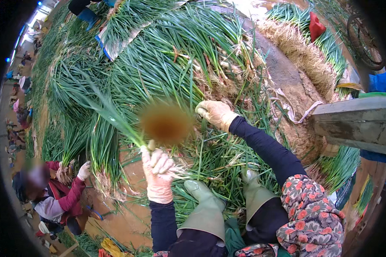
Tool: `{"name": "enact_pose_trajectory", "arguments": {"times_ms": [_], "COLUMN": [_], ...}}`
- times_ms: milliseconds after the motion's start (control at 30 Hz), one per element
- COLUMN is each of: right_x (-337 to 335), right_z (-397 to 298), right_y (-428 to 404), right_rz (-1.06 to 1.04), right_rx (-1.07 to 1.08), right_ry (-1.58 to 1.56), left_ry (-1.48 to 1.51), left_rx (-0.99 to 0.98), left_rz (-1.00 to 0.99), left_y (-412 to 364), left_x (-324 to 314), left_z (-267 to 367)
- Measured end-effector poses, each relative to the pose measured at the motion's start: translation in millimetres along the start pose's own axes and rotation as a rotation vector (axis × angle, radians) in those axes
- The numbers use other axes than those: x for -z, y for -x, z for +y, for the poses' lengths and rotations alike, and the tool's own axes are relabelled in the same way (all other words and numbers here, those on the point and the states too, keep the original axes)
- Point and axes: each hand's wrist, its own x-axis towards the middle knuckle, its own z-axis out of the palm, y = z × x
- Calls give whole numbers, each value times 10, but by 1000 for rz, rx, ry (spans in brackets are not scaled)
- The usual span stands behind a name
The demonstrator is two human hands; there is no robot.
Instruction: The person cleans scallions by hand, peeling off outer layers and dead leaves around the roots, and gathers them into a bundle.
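My left hand (158,173), in a pale glove, is closed around a small bunch of green onions (128,128). Their leaves stretch up and left, and whitish roots (179,172) stick out at the right of the fist. My right hand (216,113), also gloved, is curled at the root side of a big heap of green onions (154,61). Long leaves pass by its fingers, but I cannot tell whether it grips any. A brown blurred patch covers the view between the hands. Loose leaves and stalks (218,157) lie below, around my green rubber boots (206,205).
At the left, a person in a dark red top (69,200) handles a root-ended bunch (72,141). Stacked green onions (299,51) lie at the upper right. A metal post or beam (352,120) juts in from the right, near a pale strap (291,110). Another boot (88,17) shows at the top.
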Motion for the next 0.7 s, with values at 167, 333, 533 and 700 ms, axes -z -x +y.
{"name": "enact_pose_trajectory", "arguments": {"times_ms": [167,333,533,700], "right_x": [-323,-250,-73,-260], "right_z": [-181,-247,-566,-920], "right_y": [3,8,159,451], "right_rz": [-191,-336,225,-258], "right_rx": [-139,-135,341,241], "right_ry": [201,404,-147,-96], "left_ry": [-68,-121,-230,-352], "left_rx": [151,109,182,172], "left_rz": [206,211,189,93], "left_y": [-31,23,82,140], "left_x": [34,45,101,160], "left_z": [-317,-343,-430,-349]}}
